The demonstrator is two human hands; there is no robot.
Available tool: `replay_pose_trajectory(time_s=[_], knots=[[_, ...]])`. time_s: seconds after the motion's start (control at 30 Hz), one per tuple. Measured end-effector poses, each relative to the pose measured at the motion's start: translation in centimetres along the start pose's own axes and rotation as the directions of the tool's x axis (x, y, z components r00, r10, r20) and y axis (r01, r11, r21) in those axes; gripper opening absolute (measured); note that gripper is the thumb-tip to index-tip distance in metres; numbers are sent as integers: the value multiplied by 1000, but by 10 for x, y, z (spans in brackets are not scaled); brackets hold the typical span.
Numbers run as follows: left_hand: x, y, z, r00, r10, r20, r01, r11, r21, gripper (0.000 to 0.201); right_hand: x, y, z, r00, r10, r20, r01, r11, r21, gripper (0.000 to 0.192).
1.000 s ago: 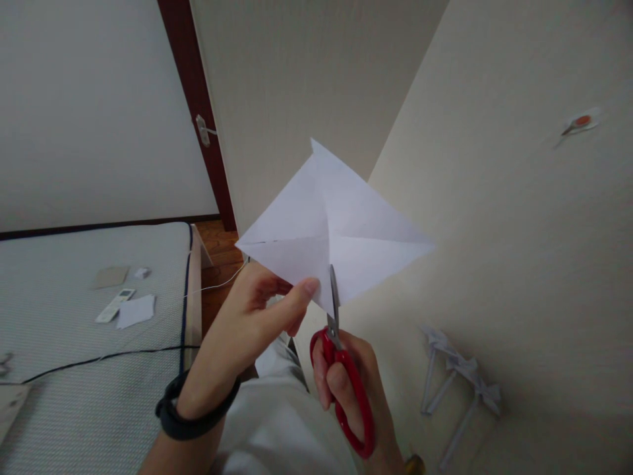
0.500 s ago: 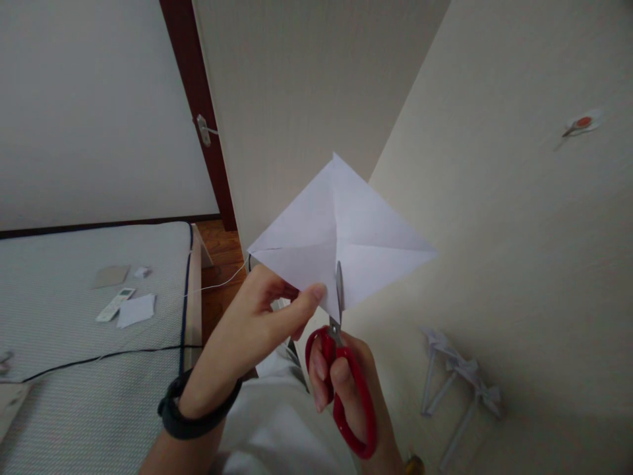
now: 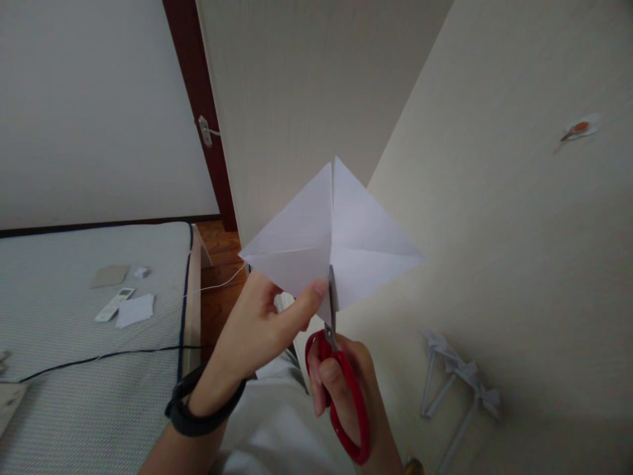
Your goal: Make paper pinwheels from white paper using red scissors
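Left hand is pinching the lower edge of a folded white paper between thumb and fingers, closed firmly on it and holding it up in the air in front of a pale wall. Right hand is gripping red scissors, fingers curled through the loops, with the blades pointing upward and biting into the paper's bottom corner just beside the left thumb. Paper is showing creases that cross at its middle (a diamond shape as seen from the head view). It is looking very light, thin and floppy away from the folds, easy to tear or crumple, so a pinch close to the cut line, as here, is likely keeping it steadiest. Scissors are looking rigid, with smooth plastic handles. On the left, a remote and paper scraps are lying on a mattress, with a black cable crossing it. No brand, label or readable writing is showing anywhere.
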State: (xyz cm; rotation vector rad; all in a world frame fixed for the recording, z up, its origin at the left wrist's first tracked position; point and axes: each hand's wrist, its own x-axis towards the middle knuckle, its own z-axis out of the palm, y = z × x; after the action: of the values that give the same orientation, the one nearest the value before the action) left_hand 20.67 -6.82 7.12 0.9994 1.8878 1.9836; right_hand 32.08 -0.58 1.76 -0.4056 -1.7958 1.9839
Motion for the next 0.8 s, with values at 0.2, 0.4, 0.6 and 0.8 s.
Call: replay_pose_trajectory(time_s=[0.2,0.4,0.6,0.8], knots=[[1,0,3,999,-3,32,5,997,-83,11,0,-6,0,1000,29,3,-29,998,-51,59],[-1,1,5,999,-39,-4,39,997,-63,13,0,-4,0,1000,23,16,-22,999,-42,58],[-2,0,5,999,-41,5,41,990,-133,4,0,-2,0,999,37,19,-36,999,-28,57],[-3,0,5,997,-80,-1,79,985,-151,5,0,-2,0,1000,20,14,-20,1000,-20,57]])
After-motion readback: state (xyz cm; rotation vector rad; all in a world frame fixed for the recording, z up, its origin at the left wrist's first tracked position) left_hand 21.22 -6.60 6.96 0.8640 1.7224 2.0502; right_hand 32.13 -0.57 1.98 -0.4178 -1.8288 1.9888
